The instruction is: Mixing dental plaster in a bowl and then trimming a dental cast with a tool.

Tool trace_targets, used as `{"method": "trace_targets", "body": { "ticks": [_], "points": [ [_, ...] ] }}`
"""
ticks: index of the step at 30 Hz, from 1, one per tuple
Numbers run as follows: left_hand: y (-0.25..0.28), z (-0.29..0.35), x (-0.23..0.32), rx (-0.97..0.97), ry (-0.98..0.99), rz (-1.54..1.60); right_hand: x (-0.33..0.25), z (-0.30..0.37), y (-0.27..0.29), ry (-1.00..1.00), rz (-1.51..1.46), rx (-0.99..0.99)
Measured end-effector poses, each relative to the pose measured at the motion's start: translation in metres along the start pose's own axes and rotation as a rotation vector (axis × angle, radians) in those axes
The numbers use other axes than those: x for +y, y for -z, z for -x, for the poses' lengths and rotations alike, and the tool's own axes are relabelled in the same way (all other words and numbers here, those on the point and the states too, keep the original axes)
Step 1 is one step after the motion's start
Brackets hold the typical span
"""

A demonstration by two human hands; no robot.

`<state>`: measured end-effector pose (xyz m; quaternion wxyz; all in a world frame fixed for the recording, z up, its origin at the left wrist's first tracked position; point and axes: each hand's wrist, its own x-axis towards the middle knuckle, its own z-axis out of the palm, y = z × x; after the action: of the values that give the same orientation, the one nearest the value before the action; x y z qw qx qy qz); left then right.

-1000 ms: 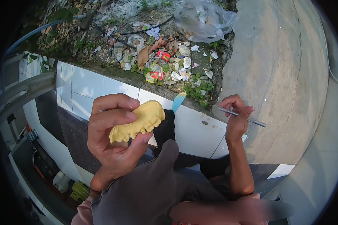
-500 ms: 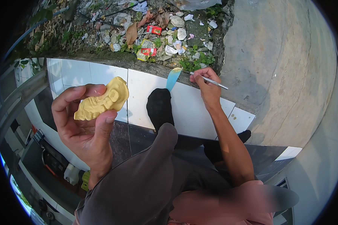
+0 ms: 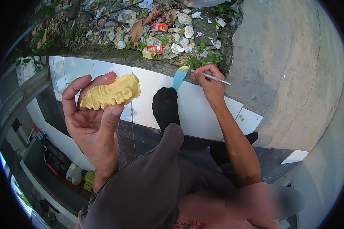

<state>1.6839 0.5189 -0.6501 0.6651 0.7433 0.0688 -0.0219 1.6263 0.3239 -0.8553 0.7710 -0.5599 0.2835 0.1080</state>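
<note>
My left hand grips a yellow dental cast between thumb and fingers, raised above the tiles. A row of moulded teeth shows along its lower edge. My right hand is closed around a slim silver pen-like tool. The tool's front end points left, beside the pale tip of a flat light-blue strip. That strip lies at the tiled ledge, next to my black-socked foot. The cast and the tool are well apart.
White tiles form a ledge below my hands. Beyond it lies rough ground with stones, leaves, wrappers and weeds. A concrete slab stretches to the right. At lower left, a shelf holds a white bottle and a yellow-green object.
My left hand has moved slightly right and turned the cast, so its teeth face me more. My right hand keeps the tool, shifted very little.
</note>
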Motion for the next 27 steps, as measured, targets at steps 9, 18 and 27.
{"method": "trace_targets", "body": {
  "ticks": [9,18,27],
  "points": [
    [-0.001,-0.001,-0.008,0.004,0.017,0.007,0.002,0.0,0.002,0.008,0.037,-0.006],
    [-0.003,0.001,-0.006,0.011,0.084,0.038,0.001,0.001,-0.001,0.018,0.012,-0.016],
    [-0.004,0.002,-0.011,0.018,0.13,0.072,0.009,0.02,-0.018,0.263,0.286,0.098]
  ]
}}
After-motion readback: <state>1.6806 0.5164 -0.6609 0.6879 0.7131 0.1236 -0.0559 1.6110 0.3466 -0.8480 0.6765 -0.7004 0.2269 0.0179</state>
